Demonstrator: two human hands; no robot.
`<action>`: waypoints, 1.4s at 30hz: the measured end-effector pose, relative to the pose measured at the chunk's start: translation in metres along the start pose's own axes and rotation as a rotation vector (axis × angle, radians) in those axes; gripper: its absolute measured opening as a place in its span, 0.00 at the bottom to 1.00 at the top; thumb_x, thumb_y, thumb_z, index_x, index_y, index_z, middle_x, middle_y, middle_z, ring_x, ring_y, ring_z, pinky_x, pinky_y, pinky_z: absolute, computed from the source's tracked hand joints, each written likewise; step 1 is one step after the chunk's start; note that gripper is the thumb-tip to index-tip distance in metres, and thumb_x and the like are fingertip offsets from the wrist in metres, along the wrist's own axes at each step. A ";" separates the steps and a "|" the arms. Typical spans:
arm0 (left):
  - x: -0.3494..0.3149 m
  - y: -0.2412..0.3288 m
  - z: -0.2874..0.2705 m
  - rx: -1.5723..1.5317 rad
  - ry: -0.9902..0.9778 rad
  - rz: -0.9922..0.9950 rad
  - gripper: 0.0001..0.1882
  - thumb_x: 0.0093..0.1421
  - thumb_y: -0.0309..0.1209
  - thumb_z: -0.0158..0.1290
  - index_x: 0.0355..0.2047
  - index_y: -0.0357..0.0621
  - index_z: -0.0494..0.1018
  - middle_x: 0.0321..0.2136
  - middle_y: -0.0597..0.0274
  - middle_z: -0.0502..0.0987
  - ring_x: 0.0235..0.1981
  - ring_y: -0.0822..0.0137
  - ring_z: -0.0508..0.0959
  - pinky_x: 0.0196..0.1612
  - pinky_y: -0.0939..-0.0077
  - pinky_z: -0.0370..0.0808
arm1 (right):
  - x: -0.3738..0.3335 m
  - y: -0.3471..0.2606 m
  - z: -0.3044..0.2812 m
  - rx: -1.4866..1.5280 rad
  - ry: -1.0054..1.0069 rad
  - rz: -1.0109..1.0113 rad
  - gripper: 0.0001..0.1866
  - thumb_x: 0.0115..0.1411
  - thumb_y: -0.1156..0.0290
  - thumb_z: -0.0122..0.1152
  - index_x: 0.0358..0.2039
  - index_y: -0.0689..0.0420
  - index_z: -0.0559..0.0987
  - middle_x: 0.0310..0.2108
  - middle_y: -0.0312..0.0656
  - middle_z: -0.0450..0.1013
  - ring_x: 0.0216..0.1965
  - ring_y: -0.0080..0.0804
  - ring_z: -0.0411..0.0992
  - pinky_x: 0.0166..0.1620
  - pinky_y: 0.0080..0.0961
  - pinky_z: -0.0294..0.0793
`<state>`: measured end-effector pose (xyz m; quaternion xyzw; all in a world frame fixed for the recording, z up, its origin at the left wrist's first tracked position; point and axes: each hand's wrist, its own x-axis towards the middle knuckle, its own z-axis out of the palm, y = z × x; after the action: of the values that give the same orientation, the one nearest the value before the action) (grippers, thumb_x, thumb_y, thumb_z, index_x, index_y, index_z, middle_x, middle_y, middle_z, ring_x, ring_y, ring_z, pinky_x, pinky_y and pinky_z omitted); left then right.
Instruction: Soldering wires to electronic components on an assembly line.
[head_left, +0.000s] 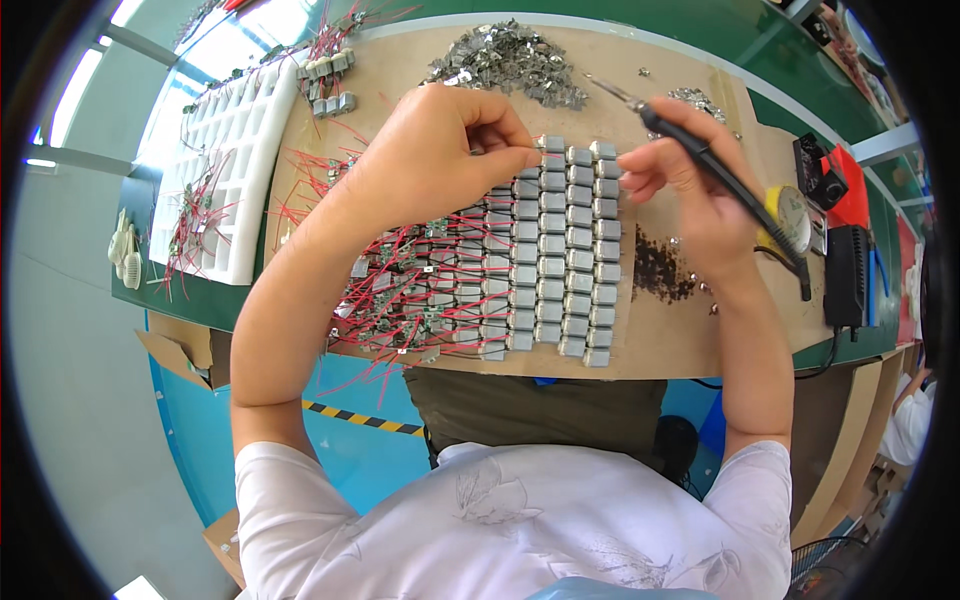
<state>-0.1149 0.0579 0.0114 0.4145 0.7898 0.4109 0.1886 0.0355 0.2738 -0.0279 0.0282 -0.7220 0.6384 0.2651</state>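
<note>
Best to keep the top-row piece steady before bringing the tip in. The left hand (440,150), arched from the centre-left, pinches 1 small grey metal motor (549,144) at the block's upper centre (red leads trail left). The right hand (690,185), wrist bent, grips the black soldering iron (720,175) pen-fashion, tip raised toward the upper right.

Our left hand (440,150) pinches at the top of the rows of small grey motors (565,250) on the table (680,330). Just right of it, our right hand (690,185) holds a soldering iron (720,180). Beyond both hands lies a pile of metal scraps (510,62).
</note>
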 end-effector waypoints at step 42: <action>-0.007 -0.034 0.025 0.459 0.171 0.390 0.04 0.55 0.25 0.59 0.27 0.40 0.75 0.22 0.60 0.74 0.30 0.57 0.75 0.35 0.63 0.73 | -0.001 0.015 -0.008 -0.041 -0.111 0.134 0.09 0.66 0.78 0.56 0.46 0.66 0.78 0.32 0.43 0.80 0.29 0.23 0.80 0.40 0.23 0.83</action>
<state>-0.1111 0.0536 -0.0310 0.5540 0.7805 0.2835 -0.0597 0.0331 0.2835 -0.0416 0.0097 -0.7486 0.6374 0.1822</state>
